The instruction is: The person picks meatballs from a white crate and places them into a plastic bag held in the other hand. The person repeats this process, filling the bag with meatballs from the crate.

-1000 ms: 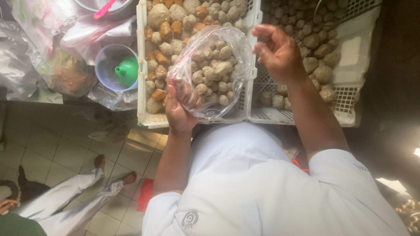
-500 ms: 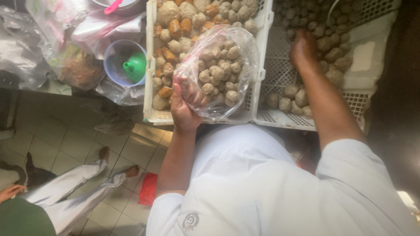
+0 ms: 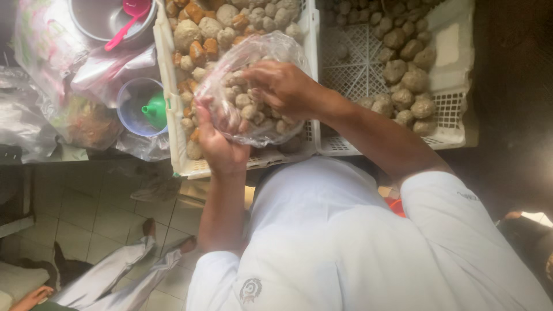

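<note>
My left hand (image 3: 219, 144) grips a clear plastic bag (image 3: 268, 49) from below and holds it over the left crate. The bag is partly filled with greyish-brown meatballs (image 3: 242, 102). My right hand (image 3: 285, 86) is at the bag's open mouth with its fingers curled down into it. Whether those fingers hold anything is hidden. The white left crate (image 3: 173, 135) holds pale balls and orange-brown pieces (image 3: 201, 34). The white right crate (image 3: 452, 135) holds darker meatballs (image 3: 410, 80) along its far and right sides.
A metal bowl (image 3: 95, 23) with a pink spoon (image 3: 129, 17) sits at the top left. Beside it are crumpled plastic bags (image 3: 46, 69) and a blue cup with a green funnel (image 3: 141, 106). Another person's legs (image 3: 115, 279) stretch across the tiled floor at the lower left.
My right hand reached into the right crate half a second ago and has come back to the bag's mouth. My left hand has kept hold of the bag.
</note>
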